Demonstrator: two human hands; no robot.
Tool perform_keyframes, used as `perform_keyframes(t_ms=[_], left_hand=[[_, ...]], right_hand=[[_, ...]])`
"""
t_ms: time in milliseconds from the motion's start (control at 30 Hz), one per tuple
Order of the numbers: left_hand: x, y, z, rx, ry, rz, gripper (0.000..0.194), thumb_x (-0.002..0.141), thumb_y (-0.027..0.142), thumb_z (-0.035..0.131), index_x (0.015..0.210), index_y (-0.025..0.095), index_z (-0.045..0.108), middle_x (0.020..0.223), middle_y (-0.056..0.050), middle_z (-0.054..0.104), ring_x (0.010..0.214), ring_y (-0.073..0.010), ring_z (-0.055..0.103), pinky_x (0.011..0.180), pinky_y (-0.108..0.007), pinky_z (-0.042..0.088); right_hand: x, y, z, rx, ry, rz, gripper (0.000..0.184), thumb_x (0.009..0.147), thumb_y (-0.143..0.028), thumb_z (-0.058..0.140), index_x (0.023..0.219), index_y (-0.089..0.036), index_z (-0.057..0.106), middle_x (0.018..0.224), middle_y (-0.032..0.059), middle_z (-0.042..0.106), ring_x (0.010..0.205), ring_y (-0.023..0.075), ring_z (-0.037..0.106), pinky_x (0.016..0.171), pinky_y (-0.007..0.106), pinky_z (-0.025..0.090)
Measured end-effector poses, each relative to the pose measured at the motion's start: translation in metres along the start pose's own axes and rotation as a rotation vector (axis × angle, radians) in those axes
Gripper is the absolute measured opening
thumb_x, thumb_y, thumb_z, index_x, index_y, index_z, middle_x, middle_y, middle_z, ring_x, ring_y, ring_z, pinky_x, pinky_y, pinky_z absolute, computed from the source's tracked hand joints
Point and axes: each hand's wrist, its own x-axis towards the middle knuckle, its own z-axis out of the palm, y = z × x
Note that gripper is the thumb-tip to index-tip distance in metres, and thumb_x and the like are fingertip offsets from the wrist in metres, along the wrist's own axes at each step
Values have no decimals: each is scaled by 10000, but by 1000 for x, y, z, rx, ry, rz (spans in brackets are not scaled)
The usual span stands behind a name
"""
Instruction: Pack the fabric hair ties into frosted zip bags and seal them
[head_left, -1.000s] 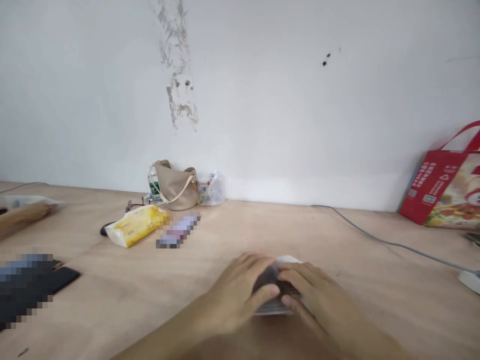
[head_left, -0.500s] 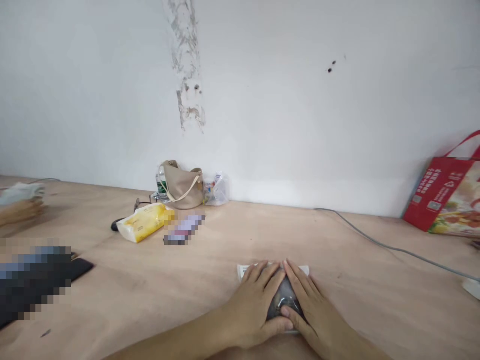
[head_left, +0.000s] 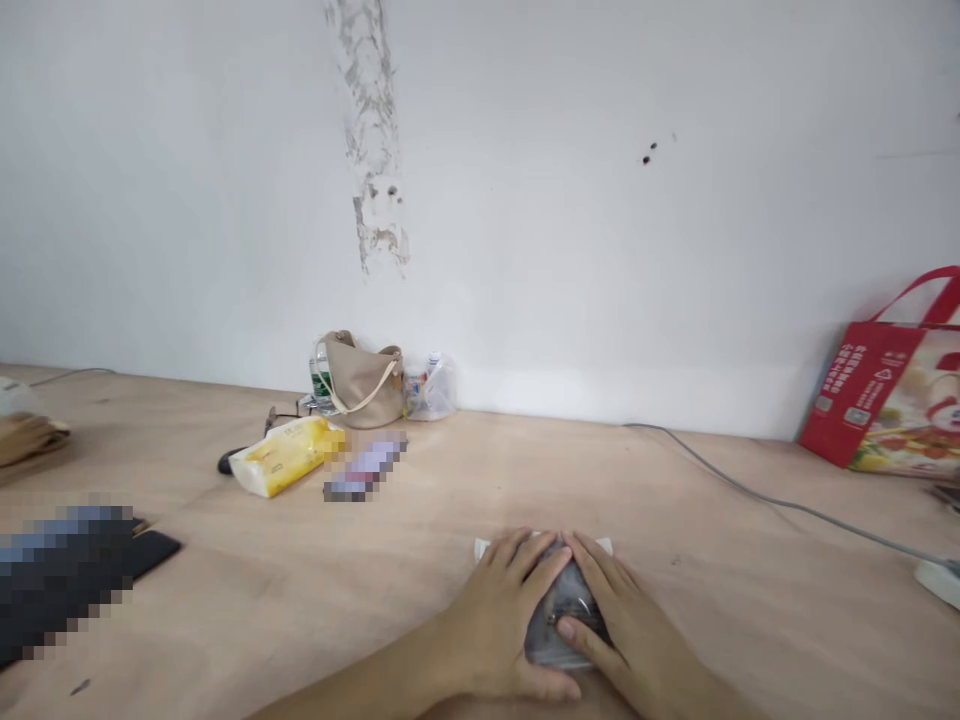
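My left hand [head_left: 501, 620] and my right hand [head_left: 626, 632] lie flat side by side on a clear plastic packet with something dark inside [head_left: 561, 610], pressing it on the wooden table [head_left: 420, 560]. The fingers of both hands are stretched out over it and point away from me. A white edge of the packet [head_left: 484, 546] shows beyond my fingertips. Most of the packet is hidden under my hands.
A yellow tissue pack [head_left: 285, 456], a beige bag [head_left: 361, 380] and a small clear bag [head_left: 433, 388] sit at the back left by the wall. A grey cable [head_left: 757, 495] runs right. A red bag [head_left: 892, 400] stands far right. Another person's hand [head_left: 26, 438] rests far left.
My hands drew nearer to me and flattened onto the packet, which went from lifted to pressed on the table. The view shifted slightly.
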Motion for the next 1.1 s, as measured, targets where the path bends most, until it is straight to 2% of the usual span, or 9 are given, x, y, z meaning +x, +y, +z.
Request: perform_keyframes(t_ms=[100, 267, 400, 567, 667, 767, 900, 1000, 1100], left_hand=[[-1, 1, 0, 14, 41, 16, 974, 687, 637, 658, 1450, 186, 253, 1450, -189, 371, 1311, -418, 332, 1029, -617, 310], [-2, 0, -1, 42, 62, 45, 934, 697, 627, 665, 1429, 182, 293, 1441, -195, 381, 1307, -410, 345, 1026, -617, 315], [-4, 2, -1, 91, 108, 84, 852, 675, 543, 729, 1368, 191, 380, 1434, -187, 396, 1311, -398, 342, 1035, -625, 290], [-4, 8, -1, 166, 299, 191, 302, 823, 225, 574, 1125, 239, 582, 1278, -86, 584, 1239, -283, 464, 1076, -533, 289], [-1, 4, -2, 171, 449, 173, 287, 862, 68, 422, 1011, 211, 622, 1047, -62, 696, 1053, -211, 594, 1002, -425, 411], [1, -3, -6, 170, 533, 106, 287, 866, 48, 388, 942, 186, 628, 982, -76, 702, 962, -212, 618, 867, -377, 496], [2, -1, -5, 170, 544, 86, 198, 869, 104, 445, 896, 189, 622, 976, -68, 688, 934, -217, 602, 836, -376, 490], [2, 10, 3, 193, 490, 164, 120, 900, 194, 498, 872, 171, 612, 888, -58, 683, 828, -210, 589, 761, -362, 483], [2, 17, 10, 237, 438, 221, 166, 937, 206, 482, 830, 157, 599, 775, -36, 661, 711, -184, 556, 667, -326, 453]], right_hand=[[-2, 2, -4, 40, 5, -14, 636, 909, -507, 453, 1433, -166, 340, 1461, 142, 363, 1344, 287, 333, 1061, 504, 328], [-3, 10, -14, 133, -74, -114, 828, 807, -519, 582, 1470, -157, 244, 1506, 156, 261, 1375, 308, 253, 1080, 516, 277], [-3, 8, -17, 117, -84, -126, 882, 737, -340, 640, 1480, -159, 201, 1519, 149, 237, 1385, 296, 236, 1087, 510, 266], [-1, 6, -11, 39, 151, -151, 663, 803, -207, 527, 1426, -210, 301, 1462, 123, 376, 1335, 254, 357, 1051, 477, 358], [1, 12, -10, 70, 307, -86, 407, 835, -179, 471, 1239, -228, 496, 1241, 109, 584, 1147, 243, 554, 922, 437, 486], [3, 17, -12, 123, 329, -80, 179, 885, -202, 426, 941, -235, 593, 894, 66, 676, 819, 211, 660, 704, 352, 559], [3, 10, -13, 162, 318, -144, 224, 916, -199, 374, 902, -233, 595, 808, 46, 677, 707, 178, 656, 636, 292, 547], [1, -2, -10, 189, 303, -209, 253, 915, -168, 354, 924, -236, 598, 823, 30, 685, 745, 163, 666, 675, 267, 543], [0, -10, -8, 196, 277, -239, 229, 905, -147, 387, 842, -229, 591, 744, 3, 669, 658, 138, 649, 613, 226, 527]])
